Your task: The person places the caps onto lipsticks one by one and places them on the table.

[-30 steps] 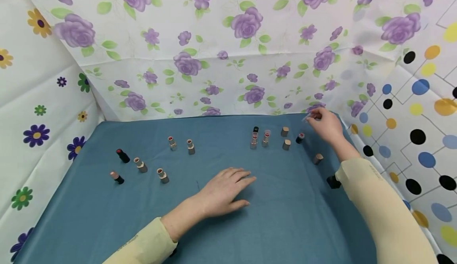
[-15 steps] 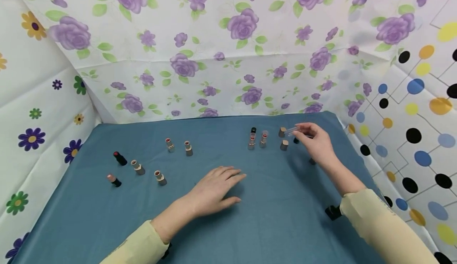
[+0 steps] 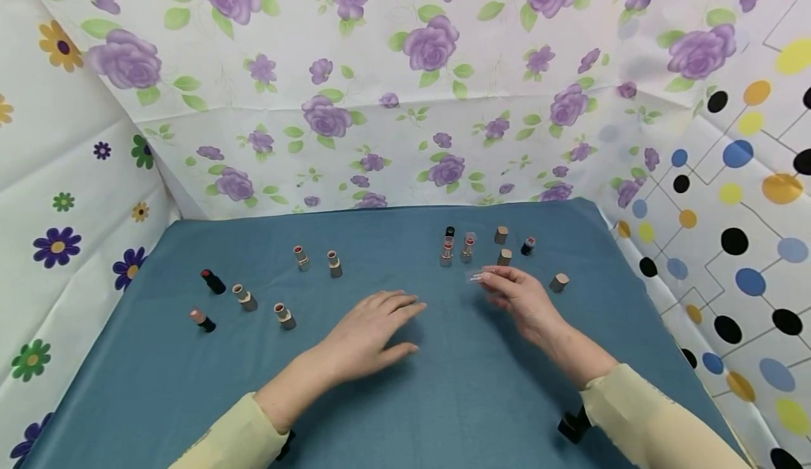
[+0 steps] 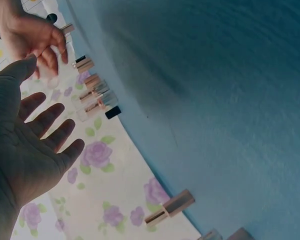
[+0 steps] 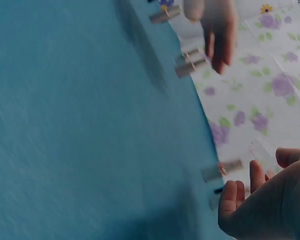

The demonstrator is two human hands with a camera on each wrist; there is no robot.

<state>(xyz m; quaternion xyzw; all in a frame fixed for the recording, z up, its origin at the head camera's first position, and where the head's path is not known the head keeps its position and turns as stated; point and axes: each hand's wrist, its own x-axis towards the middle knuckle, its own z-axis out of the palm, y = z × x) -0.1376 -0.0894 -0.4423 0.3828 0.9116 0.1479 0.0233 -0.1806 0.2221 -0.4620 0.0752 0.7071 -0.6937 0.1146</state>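
Note:
My right hand pinches a small clear plastic cap between thumb and fingertips, above the cloth. The same clear cap shows in the right wrist view. Just beyond it stand two upright lipsticks with pink-red tips, a left one and a right one, both with clear covers over their tops. My left hand hovers palm down over the middle of the cloth, fingers spread, holding nothing. In the left wrist view, the left hand has its fingers apart.
Behind and right of the right hand stand several brownish caps and a short black tube with a red top. At left, several uncapped lipsticks stand near a black red-tipped lipstick. Floral cloth walls border the blue tablecloth.
My right hand has come from the far right corner leftward and nearer, bringing the clear cap beside the two covered lipsticks. My left hand has shifted slightly left.

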